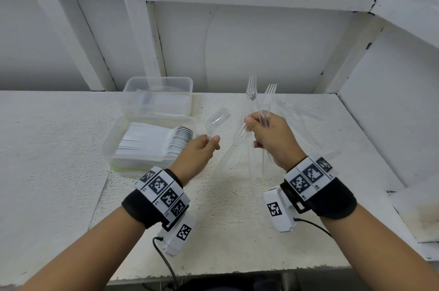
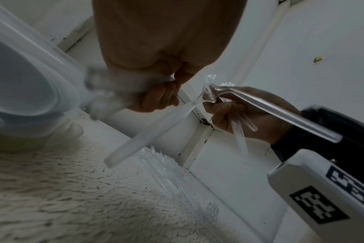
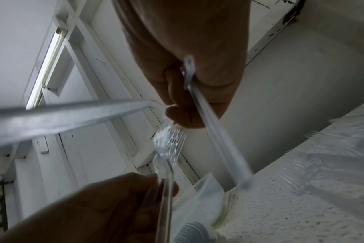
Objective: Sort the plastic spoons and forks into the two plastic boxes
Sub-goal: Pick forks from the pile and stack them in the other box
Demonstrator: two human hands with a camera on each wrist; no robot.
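Holding: the left hand (image 1: 199, 150) pinches a single clear fork (image 1: 217, 118) by its neck between thumb and fingertips, tines pointing up and away to the right.
Fork axis: it runs diagonally, tines high and far, with the handle passing down under the hand; the left wrist view shows it blurred.
Right hand: the right hand (image 1: 270, 136) is curled around a bundle of clear forks (image 1: 257, 110), some with tines up, at least one with tines down, handles sticking out below the fist.
Hands apart: the two hands are near each other above the table (image 1: 59, 160) and do not touch.
Key relation: both boxes lie to the left of the left hand, so that hand is the nearer one, and the right hand is well apart from them.
Near box (image 1: 111, 148): just beside the left hand, packed with a tidy row of spoons (image 1: 161, 138) lying on edge, bowls toward the hand.
Far box (image 1: 158, 81): behind the near one and touching it; a few pale shapes lie inside, which I cannot identify for sure.
Loose pile: more clear forks (image 1: 306, 117) lie on the table beyond the right hand.
Judgement: the single fork most likely belongs in the far box, which calls for a short move left and forward, handle laid along the box's long side.
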